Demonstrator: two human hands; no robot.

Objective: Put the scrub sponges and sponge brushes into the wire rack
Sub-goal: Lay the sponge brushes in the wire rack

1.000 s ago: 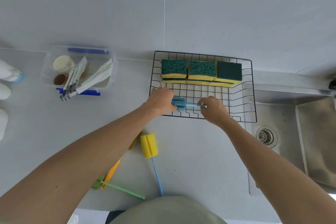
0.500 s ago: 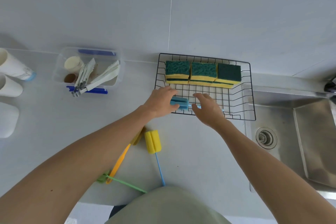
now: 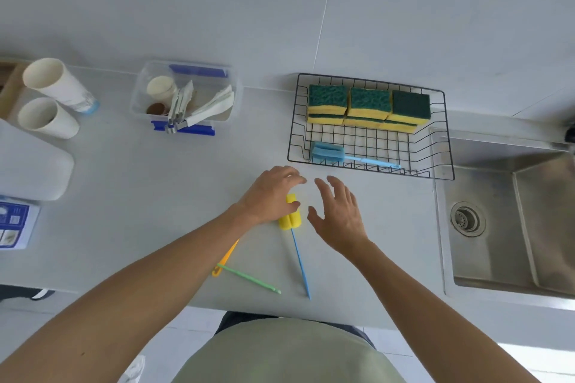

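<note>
The yellow brush (image 3: 290, 216) lay on the bench (image 3: 155, 196), its sponge head toward the rack (image 3: 448, 146) and its blue handle running back toward the person. The left hand (image 3: 270, 196) was over the sponge head, fingers loosely curled, perhaps touching it, not closed on it. The right hand (image 3: 337, 211) hovered just beside, fingers spread and empty. The left hand was nearer, so it would probably take the head. In the rack already lay the sponges (image 3: 368, 106) and one blue brush (image 3: 328, 154).
</note>
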